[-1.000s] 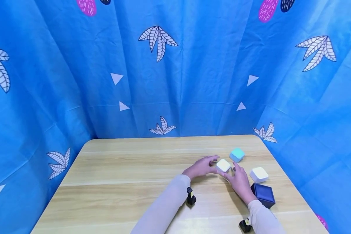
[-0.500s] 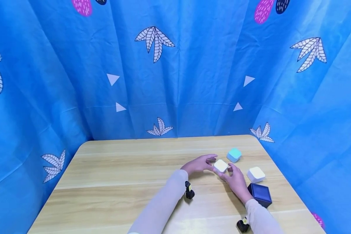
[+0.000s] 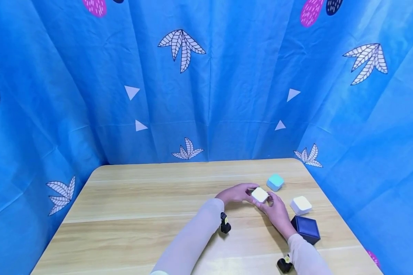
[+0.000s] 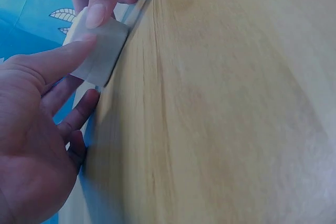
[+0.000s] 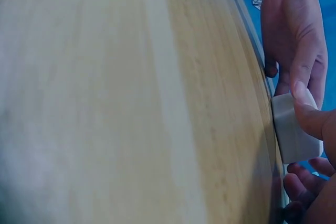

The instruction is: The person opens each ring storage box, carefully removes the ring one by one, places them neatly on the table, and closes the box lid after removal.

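Between my two hands a small white box with rounded corners (image 3: 259,194) sits at the right half of the wooden table. My left hand (image 3: 236,193) pinches its left side, its thumb on the near face in the left wrist view, where the white box (image 4: 107,51) appears grey in shadow. My right hand (image 3: 276,211) grips the same box from the right, its thumb near the left thumb. In the right wrist view both thumbs lie on the white box (image 5: 293,129). The far sides of the box, under the fingers, are partly hidden.
Just behind the hands stands a turquoise box (image 3: 275,182). A second white box (image 3: 301,205) is to the right, and a dark blue box (image 3: 306,228) stands beside my right wrist. Blue patterned curtain (image 3: 206,95) surrounds the wooden table (image 3: 130,206).
My left hand's fingers have closed in on the white box from the left. The right hand stays at the box, and the other boxes keep their places; the head view shifted slightly.
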Demonstrator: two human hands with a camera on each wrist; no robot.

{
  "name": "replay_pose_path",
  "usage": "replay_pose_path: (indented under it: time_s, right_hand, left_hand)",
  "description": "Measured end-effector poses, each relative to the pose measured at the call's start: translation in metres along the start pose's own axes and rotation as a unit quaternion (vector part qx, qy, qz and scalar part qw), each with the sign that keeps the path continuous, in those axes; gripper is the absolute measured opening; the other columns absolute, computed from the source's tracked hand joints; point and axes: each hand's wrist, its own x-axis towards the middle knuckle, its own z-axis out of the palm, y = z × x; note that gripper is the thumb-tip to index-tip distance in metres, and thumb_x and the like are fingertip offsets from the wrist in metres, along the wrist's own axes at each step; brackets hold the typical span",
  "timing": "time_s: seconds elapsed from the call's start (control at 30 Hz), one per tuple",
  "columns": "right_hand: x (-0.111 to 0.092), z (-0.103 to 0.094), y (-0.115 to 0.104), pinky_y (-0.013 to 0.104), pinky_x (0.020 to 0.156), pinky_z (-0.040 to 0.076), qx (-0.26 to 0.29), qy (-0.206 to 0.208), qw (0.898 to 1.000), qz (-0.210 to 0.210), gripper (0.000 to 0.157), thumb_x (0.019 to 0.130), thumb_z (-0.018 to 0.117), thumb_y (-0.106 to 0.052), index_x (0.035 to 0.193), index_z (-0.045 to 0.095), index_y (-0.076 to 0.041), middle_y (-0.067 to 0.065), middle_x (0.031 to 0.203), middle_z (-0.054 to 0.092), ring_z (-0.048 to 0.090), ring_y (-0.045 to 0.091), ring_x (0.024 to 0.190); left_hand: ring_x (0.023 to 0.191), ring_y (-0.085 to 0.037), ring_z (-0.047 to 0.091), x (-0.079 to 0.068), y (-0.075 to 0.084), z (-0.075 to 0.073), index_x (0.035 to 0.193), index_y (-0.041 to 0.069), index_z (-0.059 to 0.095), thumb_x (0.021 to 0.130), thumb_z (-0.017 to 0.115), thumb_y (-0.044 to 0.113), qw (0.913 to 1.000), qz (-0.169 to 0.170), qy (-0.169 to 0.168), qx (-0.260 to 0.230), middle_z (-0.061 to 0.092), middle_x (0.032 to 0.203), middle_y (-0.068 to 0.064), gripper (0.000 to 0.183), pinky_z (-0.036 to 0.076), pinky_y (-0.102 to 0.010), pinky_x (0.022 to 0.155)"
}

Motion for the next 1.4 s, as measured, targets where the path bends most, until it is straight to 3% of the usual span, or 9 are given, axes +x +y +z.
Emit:
replay_pose_path:
  time_s: [0.23,0.43,0.67,0.87,1.07,1.4]
  right_hand:
    - [0.001,0.000,0.002,0.054,0.096,0.047,0.007,0.001,1.000,-0.002,0.062,0.089,0.077,-0.023,0.138,0.050,0.004,0.030,0.131,0.058,0.057,0.038,0.115]
    - [0.001,-0.001,0.002,0.052,0.092,0.049,0.004,-0.006,1.000,-0.002,0.062,0.090,0.076,-0.024,0.139,0.049,0.003,0.030,0.134,0.057,0.058,0.037,0.111]
    - [-0.001,-0.001,-0.002,0.033,0.074,0.046,0.004,-0.010,1.000,-0.011,0.058,0.090,0.076,-0.023,0.137,0.052,0.002,0.025,0.125,0.061,0.057,0.028,0.095]
    - [0.001,0.001,-0.002,0.029,0.072,0.045,-0.003,-0.020,1.000,-0.014,0.060,0.090,0.076,-0.022,0.139,0.051,0.001,0.022,0.123,0.062,0.056,0.025,0.092]
    - [0.001,0.005,-0.007,0.028,0.071,0.044,-0.004,-0.029,0.998,-0.047,0.063,0.089,0.077,-0.022,0.140,0.051,0.004,0.023,0.122,0.063,0.053,0.020,0.084]
    - [0.003,0.014,-0.013,0.028,0.075,0.045,0.000,-0.059,0.996,-0.069,0.065,0.089,0.076,-0.020,0.143,0.049,0.004,0.022,0.123,0.063,0.055,0.022,0.089]
  left_hand:
    - [0.116,-0.009,0.057,0.001,-0.001,0.000,0.150,0.018,0.047,0.094,0.071,0.022,0.9998,0.006,-0.002,0.020,0.060,0.136,0.001,0.061,0.047,-0.023,0.098]
    - [0.112,-0.008,0.058,0.001,-0.001,0.000,0.148,0.017,0.050,0.093,0.072,0.019,0.9999,0.003,0.006,0.008,0.062,0.131,0.002,0.059,0.048,-0.022,0.095]
    - [0.112,-0.008,0.059,-0.001,-0.007,0.001,0.143,0.019,0.055,0.092,0.073,0.017,0.9998,0.000,0.016,-0.015,0.063,0.130,0.006,0.054,0.048,-0.022,0.095]
    - [0.119,-0.013,0.059,-0.007,-0.008,0.000,0.141,0.020,0.057,0.088,0.077,0.020,0.9994,-0.011,0.031,-0.015,0.062,0.133,0.006,0.057,0.049,-0.026,0.099]
    - [0.122,-0.015,0.058,-0.017,-0.006,-0.004,0.138,0.020,0.058,0.084,0.081,0.022,0.9984,-0.026,0.050,-0.001,0.062,0.133,0.005,0.059,0.048,-0.030,0.102]
    - [0.120,-0.013,0.057,-0.035,-0.006,-0.009,0.135,0.019,0.061,0.078,0.086,0.023,0.9949,-0.047,0.087,0.020,0.064,0.132,0.004,0.061,0.048,-0.030,0.100]
